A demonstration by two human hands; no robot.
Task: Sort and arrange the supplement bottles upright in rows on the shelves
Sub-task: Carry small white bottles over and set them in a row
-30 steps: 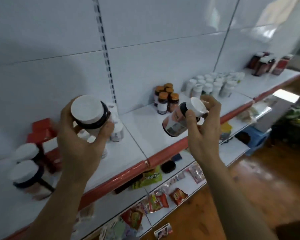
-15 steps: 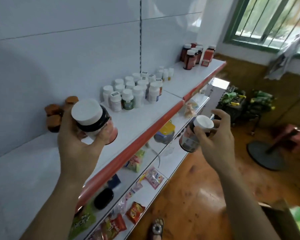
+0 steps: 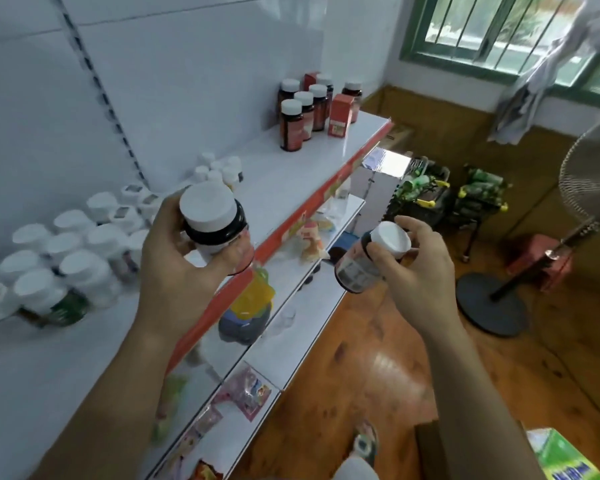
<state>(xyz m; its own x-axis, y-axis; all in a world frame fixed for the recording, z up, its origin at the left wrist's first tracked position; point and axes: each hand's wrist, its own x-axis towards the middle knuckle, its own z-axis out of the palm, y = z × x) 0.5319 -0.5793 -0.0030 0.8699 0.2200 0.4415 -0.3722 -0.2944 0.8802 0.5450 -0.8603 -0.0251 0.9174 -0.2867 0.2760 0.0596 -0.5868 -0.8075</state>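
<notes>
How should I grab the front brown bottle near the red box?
Grip the front brown bottle round its body, below the white cap, coming from the shelf's open edge. It stands upright, with bottles behind it and the red box nearby.

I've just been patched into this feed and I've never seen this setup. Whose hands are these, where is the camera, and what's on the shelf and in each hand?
There is no machine here. A person works bare-handed, and the single camera sits on their head, looking forward and down. The left hand grips a large dark bottle with a white cap, roughly upright, near the front edge of the top shelf. The right hand holds a smaller dark bottle, tilted. On the shelf, a cluster of white bottles stands to the left. At the far end are dark white-capped bottles beside a red box. Snack packets lie on the lower shelves.
</notes>
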